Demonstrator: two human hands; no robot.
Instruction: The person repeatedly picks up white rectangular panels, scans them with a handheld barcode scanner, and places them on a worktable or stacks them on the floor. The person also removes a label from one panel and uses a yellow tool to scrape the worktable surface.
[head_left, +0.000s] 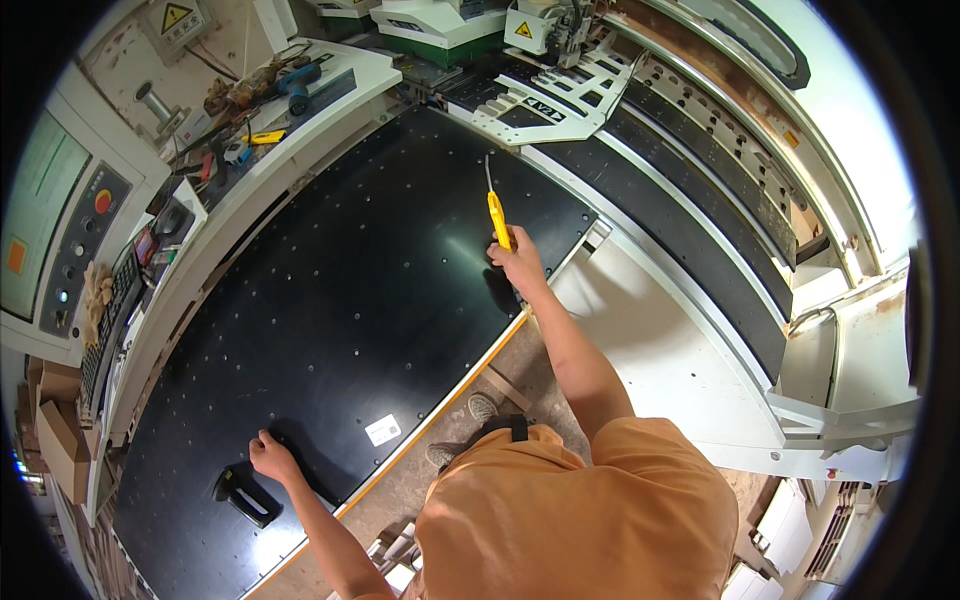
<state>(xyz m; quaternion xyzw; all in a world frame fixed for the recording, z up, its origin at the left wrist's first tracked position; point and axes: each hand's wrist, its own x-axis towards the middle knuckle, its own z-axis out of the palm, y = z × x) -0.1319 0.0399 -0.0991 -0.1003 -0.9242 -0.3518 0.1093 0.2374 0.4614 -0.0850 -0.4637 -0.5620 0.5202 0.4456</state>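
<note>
My right hand (519, 264) is wrapped round the yellow handle of a utility knife (497, 218). Its long thin metal blade points away from me over the far right part of a black table (300, 330) dotted with small holes. My left hand (273, 458) hovers over or rests on the near left of that table, fingers curled together and nothing showing in them. Just beside it lies a black handheld scanner (246, 497). Between my two arms, a white label (382, 430) lies near the table's front edge.
At left stand a control panel with a red stop button (103, 201), a keyboard (108, 340) and a bench holding a second yellow knife (265, 137) and a blue power tool (296, 88). A white machine plate (545, 110) and dark rails (680, 210) fill the far right.
</note>
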